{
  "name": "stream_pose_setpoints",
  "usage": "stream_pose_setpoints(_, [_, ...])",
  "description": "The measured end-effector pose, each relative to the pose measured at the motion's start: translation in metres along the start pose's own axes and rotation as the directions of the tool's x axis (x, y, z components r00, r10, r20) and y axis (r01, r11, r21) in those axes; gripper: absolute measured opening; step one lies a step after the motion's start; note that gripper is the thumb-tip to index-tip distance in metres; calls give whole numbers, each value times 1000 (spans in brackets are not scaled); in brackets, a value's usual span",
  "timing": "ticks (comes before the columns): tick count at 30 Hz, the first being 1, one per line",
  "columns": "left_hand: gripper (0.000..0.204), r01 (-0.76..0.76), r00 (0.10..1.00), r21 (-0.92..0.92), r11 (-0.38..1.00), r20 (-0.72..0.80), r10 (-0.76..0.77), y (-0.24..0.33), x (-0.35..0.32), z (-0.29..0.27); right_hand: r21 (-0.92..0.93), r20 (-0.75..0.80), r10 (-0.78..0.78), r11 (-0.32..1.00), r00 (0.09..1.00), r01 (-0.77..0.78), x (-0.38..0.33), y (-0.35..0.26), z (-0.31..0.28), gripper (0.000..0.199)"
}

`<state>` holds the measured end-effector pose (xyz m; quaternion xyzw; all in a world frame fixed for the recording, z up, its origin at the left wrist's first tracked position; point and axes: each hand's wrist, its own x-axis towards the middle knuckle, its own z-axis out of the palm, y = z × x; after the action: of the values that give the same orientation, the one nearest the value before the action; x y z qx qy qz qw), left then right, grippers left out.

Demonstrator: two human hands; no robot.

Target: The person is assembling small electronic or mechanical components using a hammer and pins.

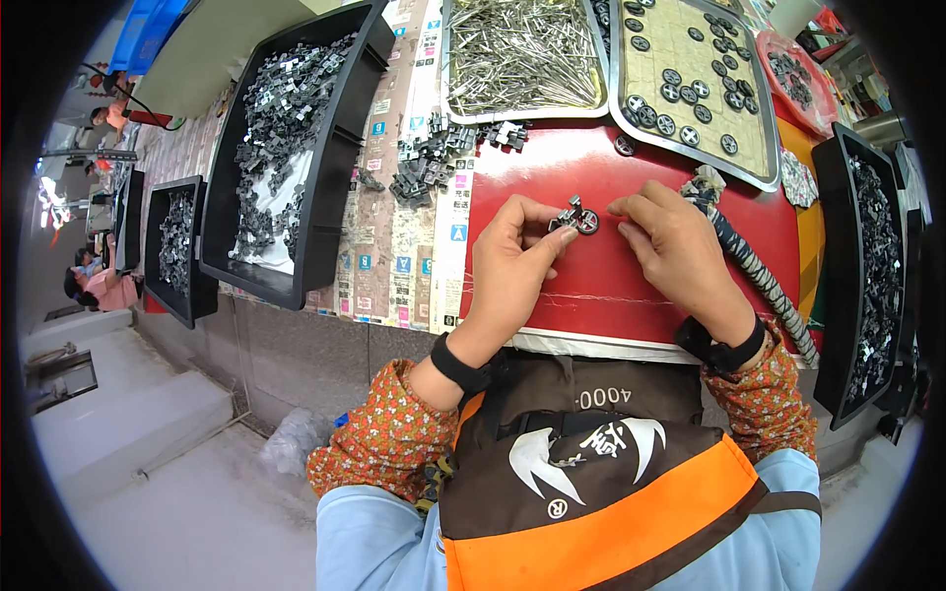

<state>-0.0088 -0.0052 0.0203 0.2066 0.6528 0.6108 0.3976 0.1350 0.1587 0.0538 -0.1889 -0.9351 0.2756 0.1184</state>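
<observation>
My left hand (512, 261) pinches a small grey metal bracket with a round black wheel (574, 219) on it, just above the red work surface (591, 295). Facing it from the right, my right hand (675, 246) has its fingertips touching the wheel side of the same part. Both hands meet at this little assembly. A loose heap of the same grey brackets (434, 163) lies beyond my left hand, and one stray wheel (624, 146) sits on the red surface farther back.
A metal tray of steel pins (522, 54) and a tray of black wheels (690, 84) stand at the back. Black bins of metal parts sit left (296, 148) and right (872, 266). A wrapped rod-like tool (754, 266) lies right of my right hand. Other people sit far left.
</observation>
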Motion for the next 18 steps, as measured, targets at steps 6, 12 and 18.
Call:
stream_pose_setpoints(6, [9,-113,990,26,993,-79,115,-8,12,17,-41,-66,-29,999,997,27,-11,8,1,10])
stream_pose_setpoints(12, [9,-109,989,37,993,-92,112,-4,12,19,-56,-102,-76,996,992,70,-19,9,5,9])
stream_pose_setpoints(18, [9,-115,988,65,991,-93,120,-5,14,20,-79,-88,-94,993,992,87,-22,9,5,9])
